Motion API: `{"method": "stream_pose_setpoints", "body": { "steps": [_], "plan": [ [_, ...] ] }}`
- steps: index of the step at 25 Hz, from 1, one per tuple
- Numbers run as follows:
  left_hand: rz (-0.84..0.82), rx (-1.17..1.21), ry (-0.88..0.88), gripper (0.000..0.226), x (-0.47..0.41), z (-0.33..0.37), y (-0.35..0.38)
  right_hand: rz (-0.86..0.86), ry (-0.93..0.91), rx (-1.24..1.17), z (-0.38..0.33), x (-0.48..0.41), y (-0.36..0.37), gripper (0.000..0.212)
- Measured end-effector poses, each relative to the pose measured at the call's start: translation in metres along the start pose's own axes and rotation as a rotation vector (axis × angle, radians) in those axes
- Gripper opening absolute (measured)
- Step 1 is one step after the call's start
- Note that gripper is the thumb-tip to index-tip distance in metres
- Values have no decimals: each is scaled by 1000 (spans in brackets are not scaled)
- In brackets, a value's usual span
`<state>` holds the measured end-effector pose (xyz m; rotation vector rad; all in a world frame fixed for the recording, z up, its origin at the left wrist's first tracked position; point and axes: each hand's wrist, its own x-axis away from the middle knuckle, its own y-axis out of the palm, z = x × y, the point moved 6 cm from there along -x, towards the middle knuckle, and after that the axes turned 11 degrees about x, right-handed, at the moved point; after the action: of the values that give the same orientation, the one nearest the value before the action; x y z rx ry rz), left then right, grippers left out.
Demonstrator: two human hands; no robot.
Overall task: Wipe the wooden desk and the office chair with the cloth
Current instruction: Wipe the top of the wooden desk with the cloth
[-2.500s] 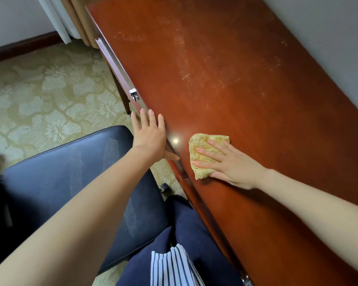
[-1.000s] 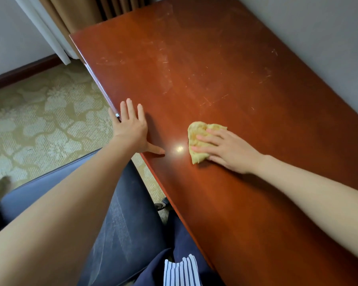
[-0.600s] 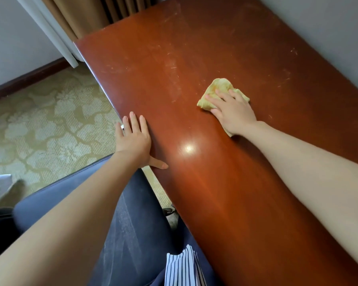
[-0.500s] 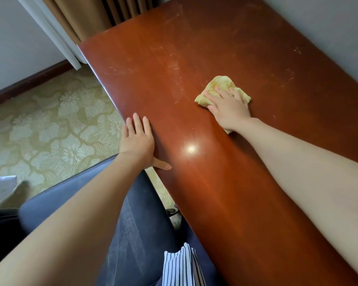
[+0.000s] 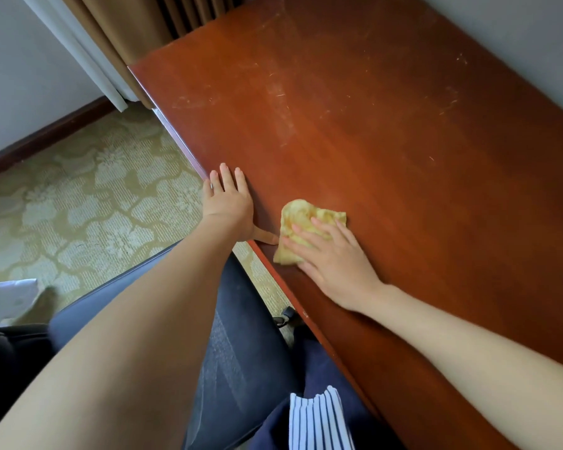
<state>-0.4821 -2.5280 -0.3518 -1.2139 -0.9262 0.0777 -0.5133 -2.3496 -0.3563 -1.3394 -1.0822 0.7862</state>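
We see a red-brown table (image 5: 387, 164) with pale scratches, a yellow cloth (image 5: 309, 216), a dark grey-blue office chair (image 5: 241, 339), a green carpet (image 5: 78, 209) with pale flowers, a brown curtain (image 5: 127, 30), and blue-and-white striped fabric (image 5: 319, 420).

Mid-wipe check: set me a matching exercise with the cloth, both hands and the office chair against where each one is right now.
Things:
1. cloth
2. left hand
3. right hand
4. office chair

Places or states:
A. flat on bare wood at the front edge of the desk, fingers straight
B. dark seat beside the desk, lower than its top
C. yellow, crumpled on the desk
D. pressing down on the cloth with straight fingers

Pairs: 1-C, 2-A, 3-D, 4-B
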Motion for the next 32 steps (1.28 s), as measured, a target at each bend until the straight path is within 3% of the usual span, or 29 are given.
{"method": "stream_pose_setpoints", "body": {
  "steps": [6, 8, 16, 19, 22, 24, 32],
  "plan": [
    [23, 1, 0, 151, 0, -1, 1, 35, -482, 154, 17, 62, -2, 39],
    [24, -4, 1, 151, -1, -2, 2, 21, -500, 227, 45, 54, -6, 41],
    [37, 3, -1, 152, -4, -2, 5, -110, 129, 194, 194, -13, -23, 48],
    [34, -6, -12, 153, -5, -3, 7, -147, 484, 80, 241, -25, -24, 46],
    [38, -11, -15, 154, -7, -2, 7, -110, 769, -20, 243, -32, -19, 46],
    [37, -11, -19, 155, -7, -2, 7, -54, 821, -56, 225, -34, -16, 45],
    [28, -115, -51, 151, 1, 0, -4, 9, 240, 65, 133, 23, -7, 44]
  ]
}}
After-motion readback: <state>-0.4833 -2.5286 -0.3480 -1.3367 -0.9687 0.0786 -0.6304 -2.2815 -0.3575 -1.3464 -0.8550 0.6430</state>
